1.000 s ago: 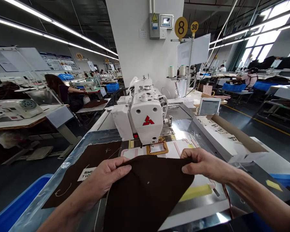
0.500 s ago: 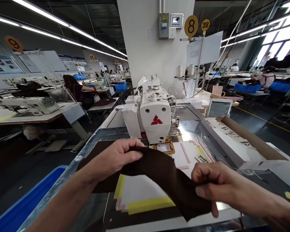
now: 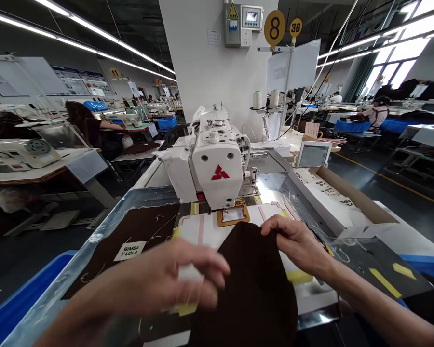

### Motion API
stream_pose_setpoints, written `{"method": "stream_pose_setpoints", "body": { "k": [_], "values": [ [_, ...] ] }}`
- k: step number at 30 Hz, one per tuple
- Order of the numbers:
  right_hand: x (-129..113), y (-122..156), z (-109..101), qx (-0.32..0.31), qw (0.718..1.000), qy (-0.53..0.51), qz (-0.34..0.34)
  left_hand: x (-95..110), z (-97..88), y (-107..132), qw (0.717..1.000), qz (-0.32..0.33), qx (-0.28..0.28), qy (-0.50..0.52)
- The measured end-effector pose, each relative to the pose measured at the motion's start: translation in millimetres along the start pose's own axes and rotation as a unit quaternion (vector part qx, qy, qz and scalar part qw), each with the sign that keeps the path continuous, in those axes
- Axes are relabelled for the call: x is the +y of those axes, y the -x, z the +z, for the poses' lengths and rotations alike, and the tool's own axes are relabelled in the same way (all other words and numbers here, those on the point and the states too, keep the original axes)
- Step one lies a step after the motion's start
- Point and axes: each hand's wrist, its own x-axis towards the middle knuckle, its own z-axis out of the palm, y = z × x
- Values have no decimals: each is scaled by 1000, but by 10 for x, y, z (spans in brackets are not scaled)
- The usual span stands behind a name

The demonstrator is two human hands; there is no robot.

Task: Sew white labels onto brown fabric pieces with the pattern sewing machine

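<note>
1. In the head view, a dark brown, flat cloth piece (image 3: 256, 289) was pinched at its top edge by the right hand (image 3: 292, 241), in front of the white metal sewing machine (image 3: 217, 168).
2. The blurred left hand (image 3: 162, 274) was half open; nothing was seen held.
3. Cloth seemed to be being placed; gentle smoothing seemed needed next.

The cloth (image 3: 255, 284) is before the sewing machine (image 3: 217, 156), a panel (image 3: 128, 229) left, a box (image 3: 356, 196) right, 2 cones (image 3: 257, 100) apparently behind.

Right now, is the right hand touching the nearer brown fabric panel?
Touching: the head view shows the right hand pinching the nearer brown fabric panel at its upper edge.
</note>
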Motion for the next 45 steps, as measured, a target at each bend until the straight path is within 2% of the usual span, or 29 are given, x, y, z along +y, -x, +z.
{"method": "stream_pose_setpoints", "body": {
  "k": [2,4,7,9,14,20,23,31,35,40,45],
  "values": [
    [-29,-22,49,-25,995,-94,21,-113,-133,-222,995,-43,82,38],
    [-93,-54,88,-42,989,-139,33,-196,-158,-424,991,-56,105,59],
    [-164,-89,127,-48,979,-187,63,-252,-66,-603,992,-46,55,107],
    [-140,-95,137,-35,975,-204,86,-276,-14,-635,988,-68,18,135],
    [108,-105,108,6,967,-210,146,-414,-77,-662,983,-128,1,131],
    [221,-243,67,-47,967,-140,210,-560,-164,-861,984,-171,6,48],
    [251,-336,47,-54,965,-91,240,-608,-196,-905,982,-186,13,16],
    [393,-448,-90,-51,964,10,260,-916,-314,-748,975,-221,14,-3],
    [363,-507,-148,-74,960,47,266,-960,-290,-758,972,-229,28,-49],
    [318,-528,-193,-89,956,90,265,-1020,-253,-750,963,-250,14,-97],
    [303,-518,-209,-86,952,147,255,-1160,-281,-707,966,-249,17,-70]
  ]
}}
